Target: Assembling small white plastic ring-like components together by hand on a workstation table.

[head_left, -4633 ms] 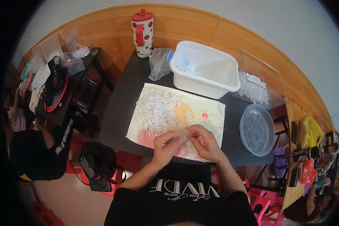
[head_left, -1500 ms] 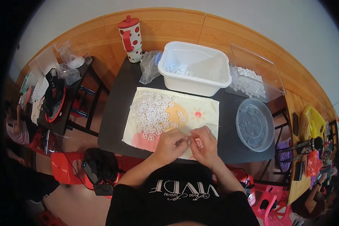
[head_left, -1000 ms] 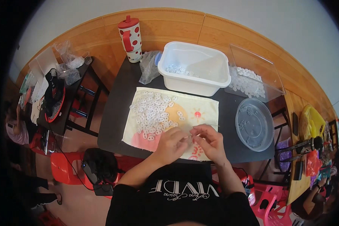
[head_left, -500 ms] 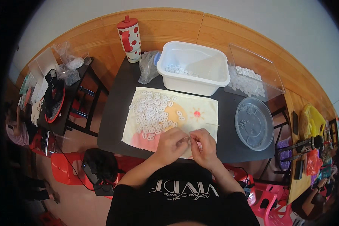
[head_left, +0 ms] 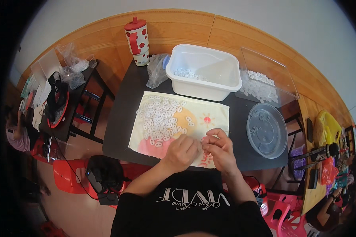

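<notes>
My left hand (head_left: 181,153) is closed in a pinch above the lower edge of a pale yellow cloth (head_left: 213,108). Beside it my right hand (head_left: 220,153) pinches thumb against forefinger, its other fingers curled loosely. The fingertips of both hands almost meet; whatever small thing they hold is too hidden to name. Left of them, small white two-holed plastic pieces (head_left: 158,118) lie heaped on the cloth. A few of these lie apart, near the cloth's middle.
Behind the cloth stands a white basin (head_left: 205,89) with small white pieces inside. At right are a round clear tray (head_left: 267,148) with small dark parts and a clear box (head_left: 261,93) of white pieces. A spotted tumbler (head_left: 138,45) and a plastic bag (head_left: 157,71) stand back left.
My right hand has shifted slightly right and turned, its fingers lifting and curling. My left hand has stayed nearly in place, with its knuckles turned more upward.
</notes>
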{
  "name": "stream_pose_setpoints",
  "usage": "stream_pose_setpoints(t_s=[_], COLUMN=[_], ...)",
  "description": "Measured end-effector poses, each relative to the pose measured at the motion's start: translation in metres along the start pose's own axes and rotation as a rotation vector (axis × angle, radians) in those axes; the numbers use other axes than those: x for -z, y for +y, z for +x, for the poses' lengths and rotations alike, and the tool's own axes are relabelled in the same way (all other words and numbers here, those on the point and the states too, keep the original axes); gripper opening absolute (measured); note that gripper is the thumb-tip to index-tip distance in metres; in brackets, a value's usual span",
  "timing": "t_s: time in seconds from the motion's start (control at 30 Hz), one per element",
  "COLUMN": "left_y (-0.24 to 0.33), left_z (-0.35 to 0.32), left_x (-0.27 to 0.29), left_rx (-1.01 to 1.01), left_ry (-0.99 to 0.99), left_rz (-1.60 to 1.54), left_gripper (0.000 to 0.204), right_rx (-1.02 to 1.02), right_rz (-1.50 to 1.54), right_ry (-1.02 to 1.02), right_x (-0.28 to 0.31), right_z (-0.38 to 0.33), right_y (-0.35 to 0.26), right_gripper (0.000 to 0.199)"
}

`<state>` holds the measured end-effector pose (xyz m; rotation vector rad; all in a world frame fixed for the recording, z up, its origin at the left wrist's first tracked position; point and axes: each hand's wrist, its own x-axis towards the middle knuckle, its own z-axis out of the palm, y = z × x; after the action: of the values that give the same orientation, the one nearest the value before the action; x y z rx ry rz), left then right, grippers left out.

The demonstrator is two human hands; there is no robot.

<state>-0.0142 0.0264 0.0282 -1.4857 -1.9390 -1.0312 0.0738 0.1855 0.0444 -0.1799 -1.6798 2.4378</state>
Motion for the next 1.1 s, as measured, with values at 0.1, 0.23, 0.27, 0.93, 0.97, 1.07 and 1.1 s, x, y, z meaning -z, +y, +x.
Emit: stream_pose_setpoints(t_s=[0.1,0.23,0.27,0.93,0.97,1.07,1.1], left_y=[0.000,0.000,-0.002,-0.011,-0.011,-0.010,-0.010], left_z=[0.003,0.003,0.001,-0.023,-0.024,-0.029,-0.030], left_x=[0.002,0.005,0.007,0.005,0.005,0.004,0.003], left_rx=[0.100,0.430,0.550,0.923,0.922,0.894,0.891], left_ry=[0.021,-0.015,-0.051,0.037,0.036,0.079,0.080], left_rz=[-0.128,-0.447,-0.556,-1.139,-1.150,-1.132,-1.135], left_gripper=[0.026,0.015,0.012,0.013,0.013,0.014,0.014], right_rx=[0.061,0.601,0.602,0.437,0.449,0.517,0.518], right_rz=[-0.116,-1.205,-1.206,-0.788,-0.813,-0.847,-0.851], right_ry=[0.044,0.103,0.103,-0.052,-0.037,-0.082,-0.081], right_x=[-0.003,0.009,0.012,-0.022,-0.022,-0.022,-0.019], right_z=[0.000,0.008,0.009,0.011,0.011,0.016,0.020], right_y=[-0.005,0.000,0.001,0.002,0.003,-0.001,-0.005], right_gripper=[0.028,0.022,0.022,0.022,0.023,0.021,0.021])
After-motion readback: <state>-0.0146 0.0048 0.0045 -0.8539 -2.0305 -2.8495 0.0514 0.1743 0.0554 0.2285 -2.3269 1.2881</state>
